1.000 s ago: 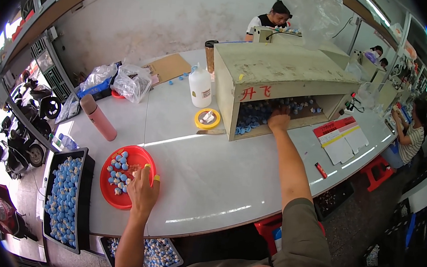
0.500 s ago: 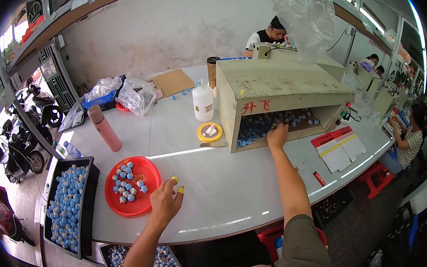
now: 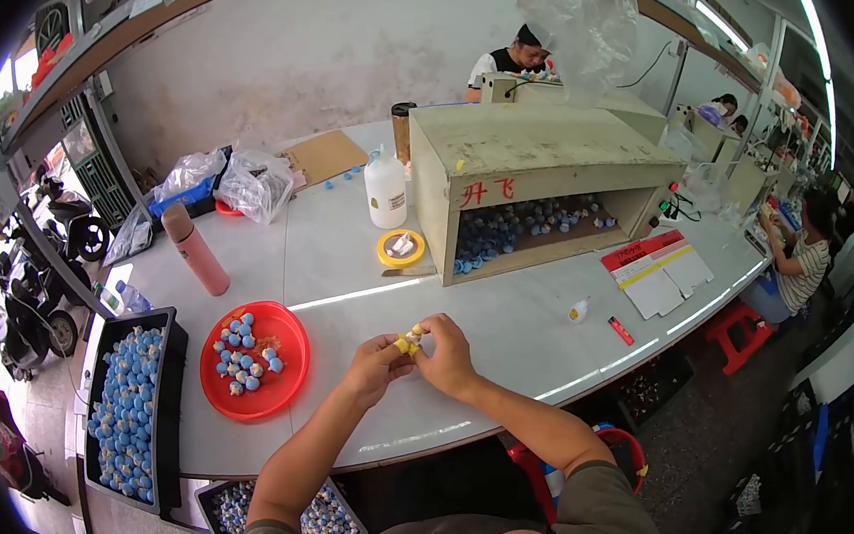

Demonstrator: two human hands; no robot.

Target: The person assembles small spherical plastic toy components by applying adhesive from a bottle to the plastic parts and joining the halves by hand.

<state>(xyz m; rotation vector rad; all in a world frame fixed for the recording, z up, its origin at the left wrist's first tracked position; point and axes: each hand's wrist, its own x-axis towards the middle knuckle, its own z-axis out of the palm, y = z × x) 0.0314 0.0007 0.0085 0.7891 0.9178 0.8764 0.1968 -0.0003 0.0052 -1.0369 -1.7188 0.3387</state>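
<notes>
Over the table's near middle, my left hand and my right hand meet with fingertips pinched together. Yellow covers wrap some of the fingertips. Between them shows a bit of a small whitish piece, mostly hidden by the fingers. To the left of my left hand lies a red round plate carrying several blue-and-white balls. Beyond my hands stands a beige open-fronted metal box, with many small blue pieces heaped inside.
A black crate of blue balls sits left; another tray lies below the table edge. A pink flask, white bottle, yellow tape roll, small glue bottle, red lighter and papers are around. Co-workers sit beyond.
My right hand has come out of the metal box and back to the middle. My left hand has moved right from beside the plate, its fingers now closed against the right hand's.
</notes>
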